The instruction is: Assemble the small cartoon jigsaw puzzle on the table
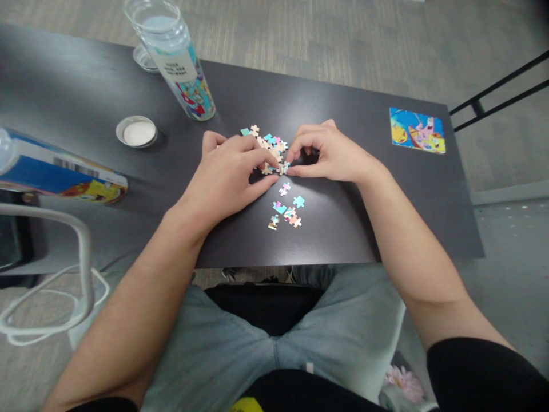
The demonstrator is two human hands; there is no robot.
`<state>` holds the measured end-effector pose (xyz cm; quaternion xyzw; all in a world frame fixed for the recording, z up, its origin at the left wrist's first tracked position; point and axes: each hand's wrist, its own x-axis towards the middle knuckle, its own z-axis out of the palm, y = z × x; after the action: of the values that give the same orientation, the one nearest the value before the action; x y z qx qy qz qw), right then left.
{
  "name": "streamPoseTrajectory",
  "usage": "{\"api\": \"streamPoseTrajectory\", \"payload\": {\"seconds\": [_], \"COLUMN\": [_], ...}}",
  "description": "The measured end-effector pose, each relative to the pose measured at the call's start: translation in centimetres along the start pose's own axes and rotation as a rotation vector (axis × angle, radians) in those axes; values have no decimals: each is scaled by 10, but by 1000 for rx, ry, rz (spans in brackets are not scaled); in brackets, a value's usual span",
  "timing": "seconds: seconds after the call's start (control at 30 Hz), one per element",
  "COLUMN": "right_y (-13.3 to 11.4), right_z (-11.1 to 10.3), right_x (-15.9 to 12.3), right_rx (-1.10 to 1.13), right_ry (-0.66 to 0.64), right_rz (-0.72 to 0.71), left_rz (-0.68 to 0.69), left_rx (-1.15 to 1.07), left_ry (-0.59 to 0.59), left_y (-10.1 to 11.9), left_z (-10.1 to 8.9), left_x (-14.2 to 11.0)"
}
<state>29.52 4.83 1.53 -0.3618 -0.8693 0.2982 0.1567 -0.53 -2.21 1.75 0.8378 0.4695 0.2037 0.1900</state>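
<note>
My left hand (229,174) curves in from the left side of a small pile of jigsaw puzzle pieces (268,143). Its thumb and index finger close on a piece at the pile's near edge. From the right, my right hand (328,151) pinches a pale puzzle piece (283,167) between thumb and fingers, right beside the left fingertips. Whether the two pieces are joined I cannot tell. Nearer to me lie several loose pieces, among them a pink and white one (284,189), a turquoise one (299,201) and a brownish one (273,222). My left hand partly hides the pile.
A clear tube (189,86) with a cartoon label stands beyond my left hand. Two round lids, one nearer (137,132), lie by it. A blue tube (64,169) is at the left, above a white cable (88,269). A cartoon picture card (418,131) lies at the table's right end.
</note>
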Motion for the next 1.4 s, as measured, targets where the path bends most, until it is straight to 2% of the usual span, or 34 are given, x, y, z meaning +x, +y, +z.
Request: {"api": "streamPoseTrajectory", "payload": {"seconds": [0.2,0.3,0.47,0.57,0.67,0.77,0.83,1.03,1.13,1.27,1.4], "right_y": [-2,0,2,1,2,5,6,-3,-10,-16,-14], "right_z": [-5,-8,-19,-22,-19,-16,-14,-11,-6,5,9], "right_x": [-4,-7,-13,-14,-14,-13,-12,-11,-10,-6,-4], "right_rx": [65,81,35,2,-5,-8,-14,-47,-34,-50,-110], "right_ry": [-1,-4,-89,-87,-48,-34,-40,-92,-119,-93,-71], "right_rz": [56,37,21,46,64,61,47,14,-21,-17,-11], "left_rz": [-8,-11,-6,-18,-37,-49,-52,-60,-75,-81,-57], "left_rx": [3,7,-6,-3,-1,-26,-39,-24,-12,-4,-3], "left_ry": [-25,-30,-3,-5,-31,-5,17,-23,2,29,86], "left_y": [2,3,7,10,11,12,13,16,18,19,16], "left_z": [0,1,5,5,5,5,4,-3,-5,-6,-3], "left_x": [1,1,1,1,1,2,2,3,3,3,2]}}
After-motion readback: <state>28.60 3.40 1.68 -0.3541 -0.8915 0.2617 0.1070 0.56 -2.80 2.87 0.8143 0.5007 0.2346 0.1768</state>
